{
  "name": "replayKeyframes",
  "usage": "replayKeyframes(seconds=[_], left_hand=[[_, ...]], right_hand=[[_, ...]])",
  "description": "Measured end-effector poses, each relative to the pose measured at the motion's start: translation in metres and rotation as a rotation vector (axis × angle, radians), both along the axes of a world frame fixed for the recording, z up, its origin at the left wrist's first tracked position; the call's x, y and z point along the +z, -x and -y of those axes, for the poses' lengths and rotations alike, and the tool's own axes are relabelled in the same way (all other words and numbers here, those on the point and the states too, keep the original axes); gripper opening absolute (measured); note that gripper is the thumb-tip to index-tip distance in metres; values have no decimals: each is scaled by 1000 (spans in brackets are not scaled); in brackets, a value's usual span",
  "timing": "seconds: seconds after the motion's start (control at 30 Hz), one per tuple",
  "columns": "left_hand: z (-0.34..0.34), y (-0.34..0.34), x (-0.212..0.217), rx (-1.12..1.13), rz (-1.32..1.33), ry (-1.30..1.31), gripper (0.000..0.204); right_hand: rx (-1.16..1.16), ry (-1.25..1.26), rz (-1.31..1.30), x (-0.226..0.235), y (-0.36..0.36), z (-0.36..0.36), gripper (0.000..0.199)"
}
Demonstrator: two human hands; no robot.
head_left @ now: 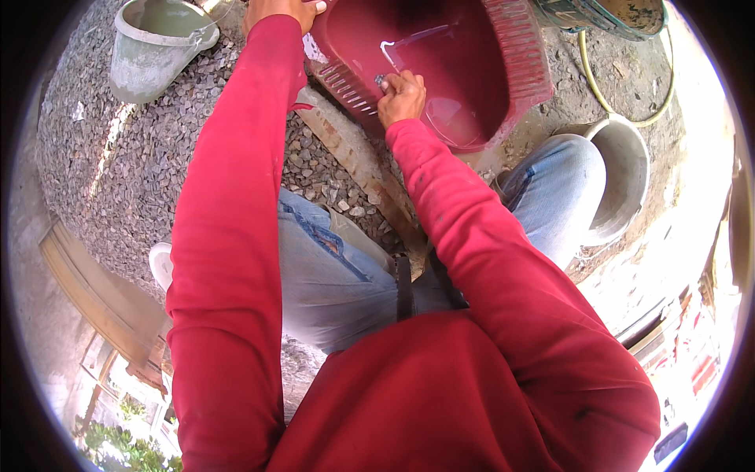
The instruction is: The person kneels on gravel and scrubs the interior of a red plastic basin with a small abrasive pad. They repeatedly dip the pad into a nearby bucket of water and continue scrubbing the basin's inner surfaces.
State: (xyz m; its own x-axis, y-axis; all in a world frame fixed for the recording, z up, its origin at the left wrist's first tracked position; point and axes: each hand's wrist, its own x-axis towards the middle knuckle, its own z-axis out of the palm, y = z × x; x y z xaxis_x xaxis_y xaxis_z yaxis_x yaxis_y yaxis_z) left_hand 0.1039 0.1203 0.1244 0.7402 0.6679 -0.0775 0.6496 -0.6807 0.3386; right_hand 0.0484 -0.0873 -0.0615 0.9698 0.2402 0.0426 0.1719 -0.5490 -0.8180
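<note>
A large dark-red plastic basin (519,47) with slotted and ribbed sides stands in front of me. Shiny light streaks show on its smooth inner face. My right hand (403,98) reaches inside it, fingers closed on a small crumpled grey piece (381,79) near the basin's left inner wall; what kind of thing it is I cannot make out. At the top edge of the view my left hand (281,9) is by the basin's upper left rim. Its thumb points right, and the other fingers are cut off or hidden, so its hold cannot be told.
Upper left, a grey bucket (145,67) stands on gravel (149,149). A wooden board (346,149) runs between my legs and the basin. Another grey bucket (629,169) lies beside my right knee, with a dark green bucket (629,23) and a yellowish hose (594,75) beyond.
</note>
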Motion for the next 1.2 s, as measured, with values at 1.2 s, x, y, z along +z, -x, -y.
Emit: replayKeyframes(seconds=[1.2], left_hand=[[-2, -3, -7, -24, -128, -65, 33]], right_hand=[[-104, 241, -100, -7, -13, 21, 10]])
